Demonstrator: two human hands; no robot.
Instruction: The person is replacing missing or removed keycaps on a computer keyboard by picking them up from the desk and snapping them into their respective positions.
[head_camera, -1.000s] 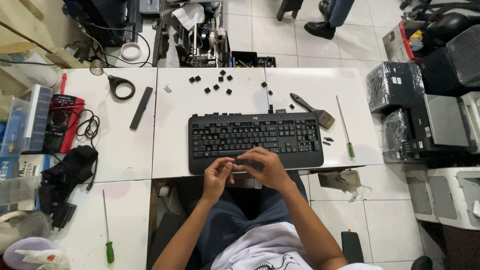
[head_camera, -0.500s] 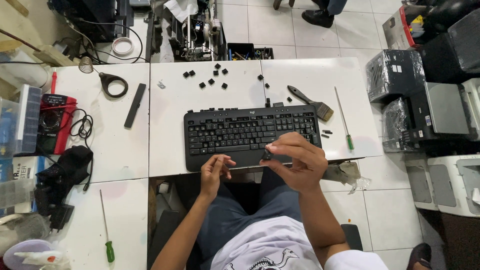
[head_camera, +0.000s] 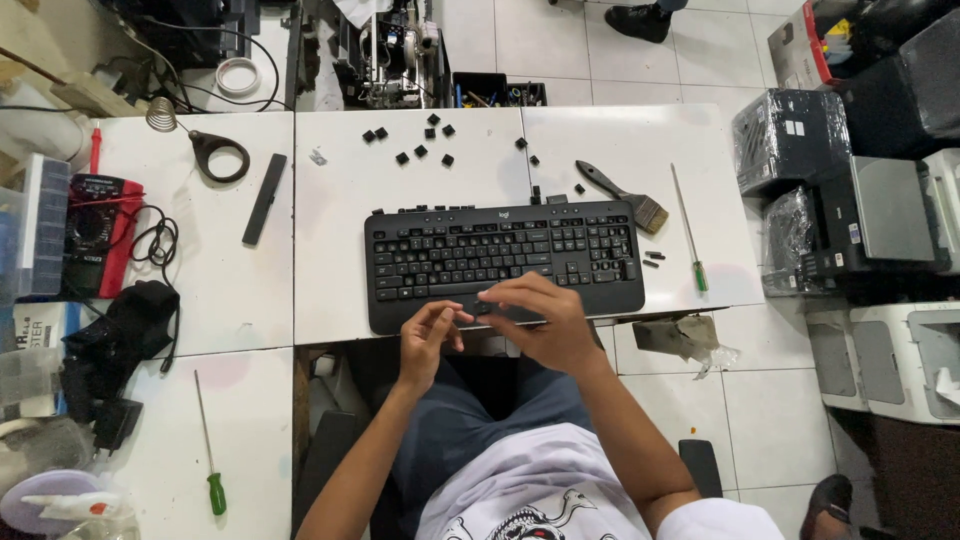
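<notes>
A black keyboard (head_camera: 500, 255) lies across the white table (head_camera: 340, 200), near its front edge. My right hand (head_camera: 545, 320) rests over the keyboard's lower edge, its fingers pinched on a small black keycap (head_camera: 483, 307). My left hand (head_camera: 428, 340) sits just left of it at the keyboard's front rim, fingers curled and touching the same spot. Several loose black keycaps (head_camera: 420, 142) are scattered on the table behind the keyboard.
A paintbrush (head_camera: 622, 197) and a green-handled screwdriver (head_camera: 690, 235) lie right of the keyboard. A black bar (head_camera: 265, 198), a tool loop (head_camera: 218, 155), a red multimeter (head_camera: 95, 235) and another screwdriver (head_camera: 205, 440) are at the left. Printers (head_camera: 880, 230) stand at the right.
My right hand has drawn back from the right part of the keyboard toward my left hand. Both hands now meet at the keyboard's front edge.
</notes>
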